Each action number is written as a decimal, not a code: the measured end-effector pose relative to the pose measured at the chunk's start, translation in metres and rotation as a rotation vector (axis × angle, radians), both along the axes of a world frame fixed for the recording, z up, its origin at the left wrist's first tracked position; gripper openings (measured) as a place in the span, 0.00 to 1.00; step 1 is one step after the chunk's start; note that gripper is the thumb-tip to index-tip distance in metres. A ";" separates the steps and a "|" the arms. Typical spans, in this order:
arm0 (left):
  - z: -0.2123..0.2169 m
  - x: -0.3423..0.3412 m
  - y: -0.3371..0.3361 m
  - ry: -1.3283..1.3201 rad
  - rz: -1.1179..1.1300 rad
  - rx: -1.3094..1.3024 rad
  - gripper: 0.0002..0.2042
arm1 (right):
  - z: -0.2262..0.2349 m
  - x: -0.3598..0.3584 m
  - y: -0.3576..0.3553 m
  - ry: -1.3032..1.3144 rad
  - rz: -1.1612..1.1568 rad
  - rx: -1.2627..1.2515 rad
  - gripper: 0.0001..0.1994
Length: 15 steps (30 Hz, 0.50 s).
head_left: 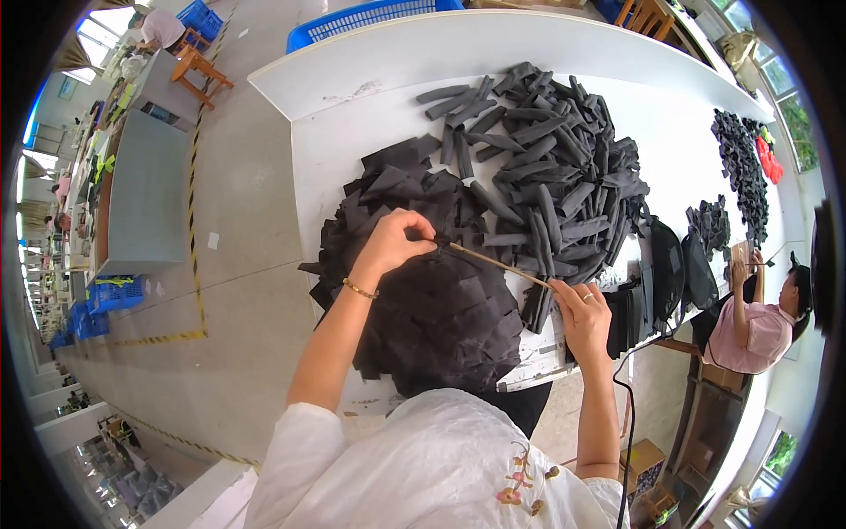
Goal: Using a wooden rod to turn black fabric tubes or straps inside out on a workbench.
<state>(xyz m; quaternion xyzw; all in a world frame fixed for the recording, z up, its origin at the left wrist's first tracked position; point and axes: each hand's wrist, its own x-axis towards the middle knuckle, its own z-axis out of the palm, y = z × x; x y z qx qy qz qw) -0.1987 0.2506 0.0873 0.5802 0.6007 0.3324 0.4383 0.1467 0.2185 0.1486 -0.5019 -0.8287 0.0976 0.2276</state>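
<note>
My right hand [583, 316] grips one end of a thin tan stick [498, 264], which slants up and left between my hands. My left hand [397, 242], a beaded bracelet on its wrist, is closed in a pinch at the other end, where a small dark piece [443, 239] shows at the fingertips. That piece is too small to make out fully. Below both hands spreads a big heap of flat black fabric pieces [441, 322]. Beyond it and to the right lies a pile of dark grey tube-like rolls [555, 176], some scattered loose at its far left.
The white table [352, 132] has a raised panel [493, 44] along its far side, with a blue crate [352, 25] behind. Black bags [667, 264] stand at right, beside a black cable [627, 388]. A person [758, 326] in pink works farther right.
</note>
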 end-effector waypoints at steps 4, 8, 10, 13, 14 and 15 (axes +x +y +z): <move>0.010 0.009 0.000 0.061 -0.118 0.083 0.07 | 0.001 0.003 -0.004 -0.058 0.003 0.009 0.11; 0.013 0.010 -0.001 0.085 -0.142 0.072 0.07 | -0.002 0.004 -0.009 -0.073 -0.003 -0.021 0.10; 0.013 0.009 -0.002 0.079 -0.146 0.059 0.06 | -0.002 0.005 -0.010 -0.072 -0.003 -0.038 0.09; 0.016 0.009 -0.003 0.062 -0.129 0.044 0.07 | -0.002 0.008 -0.012 -0.062 0.004 -0.047 0.09; 0.017 0.009 -0.003 0.061 -0.134 0.038 0.07 | -0.003 0.009 -0.012 -0.054 0.005 -0.050 0.09; 0.018 0.010 -0.003 0.061 -0.139 0.032 0.07 | -0.004 0.009 -0.013 -0.046 0.006 -0.052 0.09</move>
